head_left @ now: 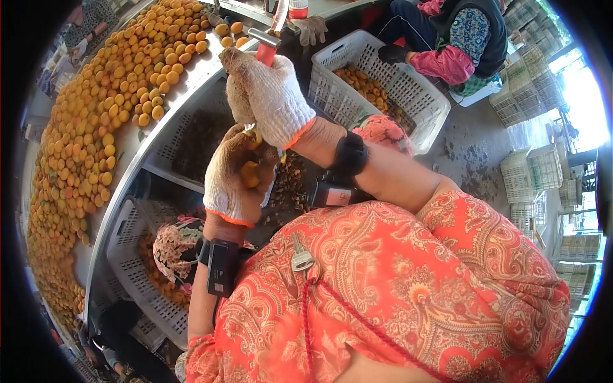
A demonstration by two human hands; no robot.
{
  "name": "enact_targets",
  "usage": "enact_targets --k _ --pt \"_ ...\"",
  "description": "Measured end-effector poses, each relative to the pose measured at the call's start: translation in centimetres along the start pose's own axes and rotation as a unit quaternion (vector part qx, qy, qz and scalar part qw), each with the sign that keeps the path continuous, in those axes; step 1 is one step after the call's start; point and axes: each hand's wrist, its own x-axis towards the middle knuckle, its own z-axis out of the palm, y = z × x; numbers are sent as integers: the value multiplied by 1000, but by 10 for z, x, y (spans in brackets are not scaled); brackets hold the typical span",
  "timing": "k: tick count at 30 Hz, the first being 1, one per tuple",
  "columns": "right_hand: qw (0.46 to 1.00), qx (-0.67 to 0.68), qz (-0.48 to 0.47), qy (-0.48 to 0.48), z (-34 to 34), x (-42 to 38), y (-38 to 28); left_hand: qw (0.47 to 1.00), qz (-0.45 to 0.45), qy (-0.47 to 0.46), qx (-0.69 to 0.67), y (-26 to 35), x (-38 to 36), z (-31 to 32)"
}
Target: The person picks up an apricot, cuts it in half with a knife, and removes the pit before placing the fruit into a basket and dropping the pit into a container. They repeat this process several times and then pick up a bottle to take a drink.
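Note:
My right hand (271,96), in a white knitted glove with brown stains, is closed around the red handle of a metal-headed hand tool (265,52). The tool's metal part points up and away from me, over the table edge. Close below it, my left hand (233,175), in a similar stained glove, is curled around an apricot (251,173). Yellow-orange flesh shows between its fingers and near the right hand's heel. The two gloves meet or overlap in this view. Under them lies a heap of dark scraps (290,185).
Many whole apricots (137,80) cover the metal-edged table (156,127). White crates hold cut fruit at the upper right (357,54) and lower left (128,242). A person (469,38) sits beside the upper crate. Stacked crates (527,83) stand at far right.

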Motion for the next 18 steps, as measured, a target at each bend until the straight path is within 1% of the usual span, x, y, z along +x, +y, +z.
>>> enact_targets --k 1,2,4,5,7,11,13,14,16,17,18 --pt "1000 -8 8 3 0 0 1 993 -64 28 -90 2 1 2" --pt "1000 -8 8 3 -1 0 0 993 -64 28 -90 2 3 1" --pt "1000 13 -2 -24 -5 -1 -2 985 -90 8 -150 3 6 -2" --pt "1000 14 -2 -23 -5 -1 -2 985 -90 8 -150 4 6 -2" --pt "998 12 -45 -45 -6 -1 0 983 -76 7 -167 5 6 0" --pt "996 11 -60 -63 -8 -1 0 981 -57 -18 -185 5 9 1" --pt "999 3 -39 -31 -4 -4 -2 982 -48 74 -169 7 3 16" --pt "999 3 -41 -27 -2 -3 2 982 -52 72 -168 6 4 6" --pt "991 121 22 -55 -4 6 15 981 -58 -94 -159 -2 15 -17" --pt "991 105 20 -80 -5 17 27 986 -74 -31 -147 1 13 -3" --pt "990 90 18 -102 -11 22 34 986 -78 9 -147 -3 12 -4"
